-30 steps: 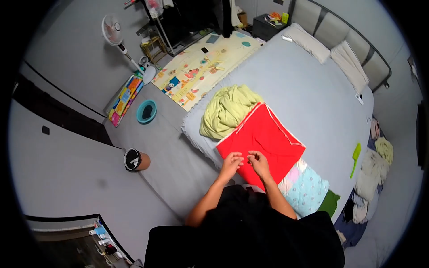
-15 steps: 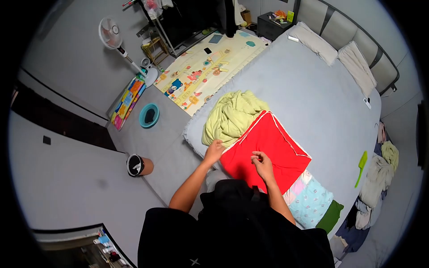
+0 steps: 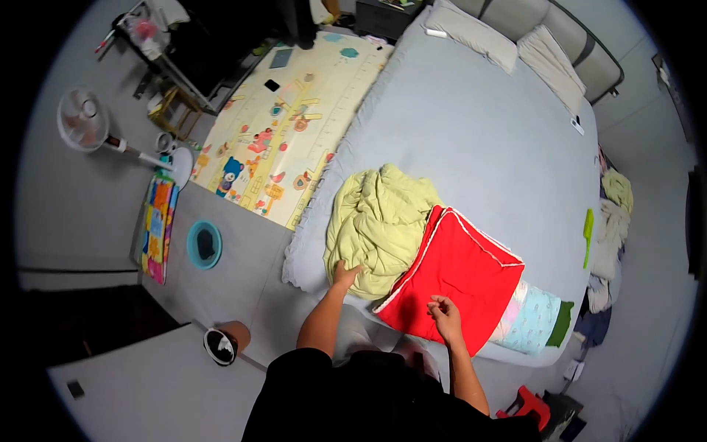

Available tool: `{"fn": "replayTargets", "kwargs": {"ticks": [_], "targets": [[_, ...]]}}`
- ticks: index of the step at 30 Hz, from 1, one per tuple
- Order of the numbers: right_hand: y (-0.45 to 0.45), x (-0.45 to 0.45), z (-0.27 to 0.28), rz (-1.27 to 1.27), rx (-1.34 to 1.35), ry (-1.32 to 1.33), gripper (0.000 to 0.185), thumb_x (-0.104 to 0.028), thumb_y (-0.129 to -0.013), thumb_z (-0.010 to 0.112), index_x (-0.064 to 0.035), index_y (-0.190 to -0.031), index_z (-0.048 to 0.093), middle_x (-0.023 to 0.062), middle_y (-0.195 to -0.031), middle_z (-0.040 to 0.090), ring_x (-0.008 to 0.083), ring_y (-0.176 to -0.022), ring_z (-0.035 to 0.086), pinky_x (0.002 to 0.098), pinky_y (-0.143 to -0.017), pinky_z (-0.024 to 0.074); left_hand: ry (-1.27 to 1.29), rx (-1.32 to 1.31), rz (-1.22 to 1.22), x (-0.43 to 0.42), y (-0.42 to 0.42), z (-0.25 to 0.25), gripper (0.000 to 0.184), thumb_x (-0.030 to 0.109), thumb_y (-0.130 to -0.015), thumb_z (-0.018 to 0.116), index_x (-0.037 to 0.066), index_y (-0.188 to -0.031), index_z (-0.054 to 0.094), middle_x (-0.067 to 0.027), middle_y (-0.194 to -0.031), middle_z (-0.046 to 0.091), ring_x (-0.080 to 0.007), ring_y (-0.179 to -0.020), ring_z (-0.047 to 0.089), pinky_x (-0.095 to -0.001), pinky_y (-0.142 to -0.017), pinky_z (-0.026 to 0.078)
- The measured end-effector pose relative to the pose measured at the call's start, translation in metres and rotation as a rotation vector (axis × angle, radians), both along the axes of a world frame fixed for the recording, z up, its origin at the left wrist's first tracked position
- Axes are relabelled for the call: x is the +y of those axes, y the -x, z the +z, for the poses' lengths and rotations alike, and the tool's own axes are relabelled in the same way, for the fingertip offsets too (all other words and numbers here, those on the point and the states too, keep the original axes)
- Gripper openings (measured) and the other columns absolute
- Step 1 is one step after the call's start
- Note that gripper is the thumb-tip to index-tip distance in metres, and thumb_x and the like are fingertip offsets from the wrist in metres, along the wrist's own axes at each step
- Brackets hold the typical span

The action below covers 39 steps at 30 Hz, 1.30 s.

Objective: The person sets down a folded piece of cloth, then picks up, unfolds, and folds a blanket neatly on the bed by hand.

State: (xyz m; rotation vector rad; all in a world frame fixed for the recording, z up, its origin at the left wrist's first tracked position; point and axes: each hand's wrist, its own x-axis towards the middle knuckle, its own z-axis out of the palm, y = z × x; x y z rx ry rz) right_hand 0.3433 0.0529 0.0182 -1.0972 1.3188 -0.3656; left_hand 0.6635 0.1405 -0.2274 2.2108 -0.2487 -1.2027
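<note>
Grey sheeting covers a wide bed (image 3: 471, 132) in a grey room, with a patterned mat (image 3: 302, 96) on the floor to its left. Near the bed's foot, a crumpled green quilt (image 3: 387, 221) lies against a flat red cloth (image 3: 471, 265); a blue cloth (image 3: 536, 318) sits at the red one's right. The person's left hand (image 3: 345, 275) is at the quilt's near edge, thumb spread from the fingers; whether it grips the fabric cannot be told. Over the red cloth, the right hand (image 3: 446, 318) is half open, fingers loosely bent, holding nothing visible.
</note>
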Motion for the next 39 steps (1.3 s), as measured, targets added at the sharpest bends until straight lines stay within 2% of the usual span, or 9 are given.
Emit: {"fn": "replayTargets", "kwargs": {"ticks": [3, 6, 12, 18, 20, 26, 32, 36, 39], "targets": [[-0.036, 0.009, -0.003, -0.124, 0.103, -0.121, 0.027, -0.016, -0.099, 0.059, -0.0031, -0.123, 0.06, 0.0064, -0.101, 0.069, 0.0151, -0.085, 0.065, 0.0287, -0.074, 0.0512, -0.019, 0.289, 0.111, -0.002, -0.016, 0.011, 0.062, 0.029, -0.093, 0.066, 0.009, -0.148, 0.044, -0.0143, -0.14, 0.056, -0.0334, -0.124, 0.057, -0.0414, -0.106, 0.046], [-0.078, 0.029, -0.014, -0.311, 0.048, -0.3, 0.025, -0.021, -0.099, 0.058, -0.0073, -0.12, 0.061, 0.006, -0.102, 0.068, 0.0171, -0.089, 0.065, 0.0327, -0.076, 0.052, 0.417, 0.929, 0.922, -0.024, -0.021, 0.06, 0.049, 0.024, -0.1, 0.057, 0.013, -0.147, 0.046, -0.0119, -0.139, 0.057, -0.0323, -0.126, 0.055, -0.0464, -0.107, 0.044], [-0.156, 0.033, -0.037, -0.785, -0.308, -0.805, 0.043, -0.051, -0.101, 0.048, -0.0111, -0.113, 0.059, 0.0085, -0.107, 0.066, 0.0248, -0.1, 0.063, 0.0465, -0.09, 0.0532, 0.862, 1.394, 0.73, -0.139, -0.057, 0.239, 0.047, 0.03, -0.105, 0.044, 0.003, -0.143, 0.046, -0.014, -0.146, 0.051, -0.0323, -0.136, 0.046, -0.0498, -0.12, 0.029], [-0.219, -0.05, -0.006, -0.974, -0.933, -0.855, 0.118, -0.088, -0.079, 0.048, -0.0186, -0.162, 0.0, 0.022, -0.163, 0.016, 0.0514, -0.145, 0.027, 0.0775, -0.107, 0.0257, 1.132, 1.583, 0.317, -0.204, -0.034, 0.429, 0.047, 0.021, -0.097, 0.049, 0.003, -0.14, 0.052, -0.0134, -0.152, 0.047, -0.0323, -0.141, 0.042, -0.0494, -0.12, 0.029], [-0.245, -0.103, 0.061, -0.678, -1.239, -0.381, 0.092, -0.073, -0.092, 0.043, -0.0081, -0.155, 0.028, 0.0194, -0.162, 0.027, 0.0378, -0.143, 0.038, 0.0565, -0.118, 0.0288, 1.221, 1.758, 0.086, -0.185, -0.047, 0.443, 0.068, 0.041, -0.093, 0.053, 0.009, -0.152, 0.04, -0.0143, -0.156, 0.041, -0.0351, -0.144, 0.037, -0.0531, -0.122, 0.025], [-0.204, -0.215, 0.098, -0.765, -1.197, -0.216, 0.086, -0.069, -0.093, 0.044, -0.0084, -0.152, 0.032, 0.0188, -0.158, 0.032, 0.0364, -0.139, 0.041, 0.0556, -0.116, 0.0313, 1.04, 1.135, -0.136, -0.107, -0.123, 0.371, 0.079, 0.057, -0.097, 0.047, 0.009, -0.156, 0.03, -0.0151, -0.158, 0.038, -0.0353, -0.141, 0.043, -0.0531, -0.116, 0.038], [-0.161, -0.184, -0.018, -0.891, -0.773, -0.586, 0.079, -0.065, -0.094, 0.044, -0.0086, -0.148, 0.036, 0.0181, -0.155, 0.036, 0.0351, -0.136, 0.044, 0.0547, -0.114, 0.0338, 0.754, 0.699, 0.087, -0.088, -0.089, 0.283, 0.065, 0.045, -0.105, 0.044, 0.007, -0.156, 0.029, -0.0152, -0.155, 0.041, -0.0278, -0.14, 0.044, -0.0445, -0.115, 0.04], [-0.162, -0.16, -0.033, -0.845, -0.707, -0.674, 0.075, -0.063, -0.094, 0.044, -0.0088, -0.146, 0.039, 0.0177, -0.152, 0.039, 0.0341, -0.134, 0.046, 0.054, -0.113, 0.0355, 0.622, -0.219, -0.125, -0.089, -0.069, 0.314, 0.057, 0.017, -0.099, 0.06, 0.003, -0.149, 0.036, -0.0145, -0.146, 0.049, -0.0254, -0.131, 0.05, -0.0385, -0.11, 0.039], [-0.158, -0.152, -0.03, -0.83, -0.691, -0.707, 0.072, -0.061, -0.095, 0.045, -0.0089, -0.144, 0.041, 0.0173, -0.151, 0.041, 0.0335, -0.132, 0.048, 0.0536, -0.112, 0.0368, 0.729, -0.483, -0.091, -0.092, -0.068, 0.332, 0.053, 0.008, -0.091, 0.068, -0.001, -0.137, 0.042, -0.0177, -0.131, 0.054, -0.0276, -0.12, 0.056, -0.0393, -0.104, 0.043]]}}
